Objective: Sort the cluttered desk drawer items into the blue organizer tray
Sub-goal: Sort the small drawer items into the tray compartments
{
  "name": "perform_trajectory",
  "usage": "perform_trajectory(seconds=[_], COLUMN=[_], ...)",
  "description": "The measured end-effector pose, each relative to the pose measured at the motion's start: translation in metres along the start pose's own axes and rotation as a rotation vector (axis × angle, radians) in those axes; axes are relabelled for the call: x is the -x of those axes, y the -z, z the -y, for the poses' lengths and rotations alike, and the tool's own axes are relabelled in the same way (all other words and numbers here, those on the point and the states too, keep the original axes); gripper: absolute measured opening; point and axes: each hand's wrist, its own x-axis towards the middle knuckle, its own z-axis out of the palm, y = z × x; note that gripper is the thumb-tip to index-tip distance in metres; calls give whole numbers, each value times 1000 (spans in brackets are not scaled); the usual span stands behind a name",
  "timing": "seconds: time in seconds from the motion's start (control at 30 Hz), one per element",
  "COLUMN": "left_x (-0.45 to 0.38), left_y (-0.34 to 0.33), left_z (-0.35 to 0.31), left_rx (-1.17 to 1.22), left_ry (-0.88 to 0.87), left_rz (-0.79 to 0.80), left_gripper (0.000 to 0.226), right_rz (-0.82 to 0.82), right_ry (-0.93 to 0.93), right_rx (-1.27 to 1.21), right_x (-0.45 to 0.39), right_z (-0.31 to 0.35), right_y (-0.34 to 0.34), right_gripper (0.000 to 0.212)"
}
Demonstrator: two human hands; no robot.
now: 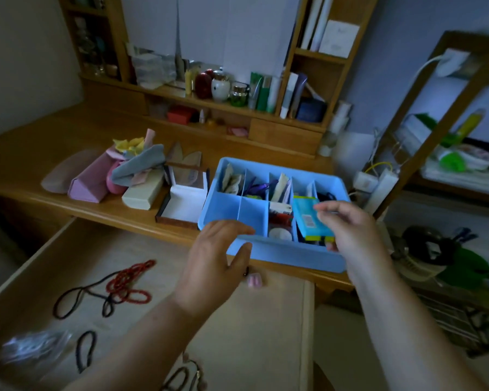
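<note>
Blue tray [280, 256] on worktop [68, 176], near edge. Right hand [347, 230] pinching blue packet [311, 220] over right compartments; left hand [215, 255] relaxed, fingers touching tray's near-left rim. Beads [130, 283] in drawer [280, 320].

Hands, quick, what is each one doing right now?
Left hand: open, fingers resting on the blue plastic organizer tray rim.
Right hand: holding a flat light-blue rectangular box.

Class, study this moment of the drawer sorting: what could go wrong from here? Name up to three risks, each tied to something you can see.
1. The blue organizer tray sits at the desk's front edge above the open drawer; the left hand on its rim might nudge it off.
2. The blue box, held tilted by the right hand, may not fit its crowded compartment.
3. The red bead necklace lies tangled with dark cords, so lifting could snag.
</note>
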Motion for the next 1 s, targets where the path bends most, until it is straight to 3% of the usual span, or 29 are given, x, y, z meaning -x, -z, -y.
perform_trajectory(seconds=[0.13,0.3,0.47,0.53,0.6,0.67,0.73,0.9,0.97,1.0], left_x=[-30,-43,-49,-48,-47,-47,-49,-61,-57,-49], left_y=[-17,-38,-52,-53,-54,-55,-55,-49,-41,-33], left_z=[3,10,11,13,15,16,14,3,0,0], left_rx=[-65,-157,-351,-361,-334,-348,-384,-430,-317,-211], left_ry=[-48,-126,-189,-195,-196,-197,-188,-105,-141,-180], left_rz=[129,326,501,485,453,464,505,651,624,527], left_gripper=[25,37,38,37,35,38,42,37,35,32], right_rz=[229,259,330,295,318,368,388,499,417,303], right_ry=[-64,200,455,636,750,725,663,466,524,621], right_rx=[358,899,905,868,924,1014,1012,988,963,926], right_x=[-53,-61,-59,-56,-49,-40,-39,-50,-44,-36], right_z=[-13,-36,-38,-36,-38,-46,-53,-44,-43,-44], right_y=[-24,-43,-28,-21,-18,-18,-18,-22,-21,-19], right_gripper=[10,10,21,18,31,49,52,30,19,16])
